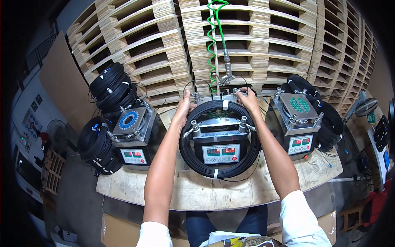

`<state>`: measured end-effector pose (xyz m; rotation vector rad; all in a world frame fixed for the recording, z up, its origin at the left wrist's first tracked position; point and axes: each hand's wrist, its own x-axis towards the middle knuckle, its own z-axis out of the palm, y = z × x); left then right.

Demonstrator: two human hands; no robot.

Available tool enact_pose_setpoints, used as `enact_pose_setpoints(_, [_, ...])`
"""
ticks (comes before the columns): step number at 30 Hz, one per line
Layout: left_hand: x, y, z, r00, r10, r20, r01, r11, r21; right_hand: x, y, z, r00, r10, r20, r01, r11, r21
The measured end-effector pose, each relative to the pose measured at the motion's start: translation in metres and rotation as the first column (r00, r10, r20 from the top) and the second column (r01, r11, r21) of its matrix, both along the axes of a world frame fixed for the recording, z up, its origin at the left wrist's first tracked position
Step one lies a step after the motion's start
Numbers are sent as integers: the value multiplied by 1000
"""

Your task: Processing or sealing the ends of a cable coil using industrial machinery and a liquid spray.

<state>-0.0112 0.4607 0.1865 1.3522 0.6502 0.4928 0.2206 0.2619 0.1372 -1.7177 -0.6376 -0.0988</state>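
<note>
A large coil of black cable (186,150), bound with white ties, rests upright around the front of the middle machine (198,149), a box with a red-digit display and metal posts. Behind the coil's top, my left hand (185,110) is at the machine's far left post, its thumb raised and its fingers curled. My right hand (247,101) has its fingers bent together beside the far right post. Thin cable ends arc up near both hands. What the fingers grip is too small to tell. The machine's top plate (218,122) is partly hidden by the coil.
Similar machines stand at left (130,142) and right (293,133) on the wooden table (197,196). Black cable coils are stacked at far left (96,146) and far right (330,125). A metal air gun (227,70) hangs from a green hose before stacked wooden pallets (148,45).
</note>
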Motion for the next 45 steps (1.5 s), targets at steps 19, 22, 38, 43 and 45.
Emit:
enact_pose_setpoints(19, [-17,-5,5,998,63,13,-63,994,85,-27,8,13,996,33,-82,-34,999,-12])
enact_pose_setpoints(22, [-15,3,3,1000,-3,-28,7,991,137,-30,5,18,994,6,-108,-7,1000,-5])
enact_pose_setpoints(38, [-11,-11,10,990,136,-48,-128,980,149,-33,2,22,995,-2,100,13,994,-109])
enact_pose_setpoints(43, [-15,-10,9,993,111,-42,-101,976,191,-33,8,19,994,79,-71,-81,996,-27])
enact_pose_setpoints(45, [-10,-13,11,999,17,-44,-10,988,156,-25,3,17,996,58,-71,-60,998,-35])
